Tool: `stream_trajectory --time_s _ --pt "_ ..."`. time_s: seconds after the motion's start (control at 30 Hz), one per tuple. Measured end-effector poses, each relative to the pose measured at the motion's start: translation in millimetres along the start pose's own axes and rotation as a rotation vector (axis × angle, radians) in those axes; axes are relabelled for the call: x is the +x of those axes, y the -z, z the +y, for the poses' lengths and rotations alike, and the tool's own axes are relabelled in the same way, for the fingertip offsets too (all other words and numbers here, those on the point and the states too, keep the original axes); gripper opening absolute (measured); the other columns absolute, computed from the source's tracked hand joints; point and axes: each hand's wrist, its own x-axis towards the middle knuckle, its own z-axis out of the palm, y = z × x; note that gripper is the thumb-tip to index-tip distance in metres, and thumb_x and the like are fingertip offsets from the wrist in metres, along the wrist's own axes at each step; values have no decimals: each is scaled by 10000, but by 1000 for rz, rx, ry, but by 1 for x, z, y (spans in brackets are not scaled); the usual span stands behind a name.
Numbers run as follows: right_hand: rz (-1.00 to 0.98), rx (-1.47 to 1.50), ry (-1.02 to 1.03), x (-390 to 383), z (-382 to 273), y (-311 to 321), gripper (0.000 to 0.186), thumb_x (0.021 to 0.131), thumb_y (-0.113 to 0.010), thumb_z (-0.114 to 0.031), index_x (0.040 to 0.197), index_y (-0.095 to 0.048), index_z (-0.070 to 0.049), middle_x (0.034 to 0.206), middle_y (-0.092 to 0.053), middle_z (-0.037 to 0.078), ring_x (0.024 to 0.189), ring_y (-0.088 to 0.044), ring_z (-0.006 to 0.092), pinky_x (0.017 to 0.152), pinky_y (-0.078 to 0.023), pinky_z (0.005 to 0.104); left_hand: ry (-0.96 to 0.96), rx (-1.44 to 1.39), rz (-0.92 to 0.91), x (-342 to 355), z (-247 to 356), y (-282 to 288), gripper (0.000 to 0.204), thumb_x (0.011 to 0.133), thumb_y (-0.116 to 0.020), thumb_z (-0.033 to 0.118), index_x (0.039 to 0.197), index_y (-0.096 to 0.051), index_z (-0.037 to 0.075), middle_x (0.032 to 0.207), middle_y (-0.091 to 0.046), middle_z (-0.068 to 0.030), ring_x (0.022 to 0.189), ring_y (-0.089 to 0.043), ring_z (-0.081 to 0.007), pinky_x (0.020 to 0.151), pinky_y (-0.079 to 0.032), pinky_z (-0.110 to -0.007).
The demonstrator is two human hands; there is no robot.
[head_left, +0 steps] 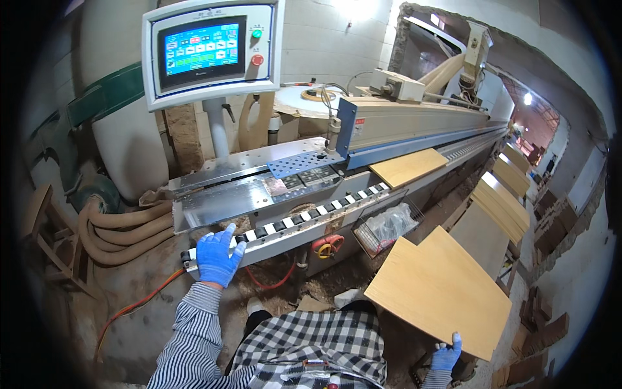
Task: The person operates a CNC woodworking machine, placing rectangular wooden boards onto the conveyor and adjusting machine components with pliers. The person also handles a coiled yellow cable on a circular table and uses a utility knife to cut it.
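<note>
Stands facing a panel-processing machine [223,211], with ribbed hoses [123,228] low at far left. Reaches forward with the left arm in its striped sleeve, setting the blue-gloved left hand [219,256] palm down over the left end of a roller rail [298,223]. Spreads thumb and index finger there, thumb angled right toward the rollers, other fingers closer together. Has a lit touchscreen [202,53] beyond that hand. Farther right, has a wooden board [409,167] lying flat on the machine and a wire basket [389,227] of clear plastic below it. Holds a larger notched wooden panel [447,292] at right, in front of the machine, gripping its near edge with the right hand [447,355]. Lays the thumb on top; cannot tell how the fingers beneath are set. Has stacked boards [499,201] beyond the panel.
</note>
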Motion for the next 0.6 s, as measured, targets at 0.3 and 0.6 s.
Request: stream_trajectory --time_s 0.3,0.6 --pt "-509 62 -179 -65 13 -150 249 865 -566 -225 1032 -537 -42 714 -580 38 530 -525 121 490 -429 259 -346 -295 -154 -48 46 54 918 722 -567 735 1393 -386 135 1453 -302 -175 1370 -226 -385 1113 -195 -505" --pt "-1083 -13 -642 -107 108 -300 141 921 -558 -171 973 -551 -40 798 -562 38 643 -532 111 611 -478 275 -133 -143 -25 -107 -16 77 663 739 -662 568 1147 -545 60 1223 -516 -167 1246 -410 -388 1014 -341 -510"
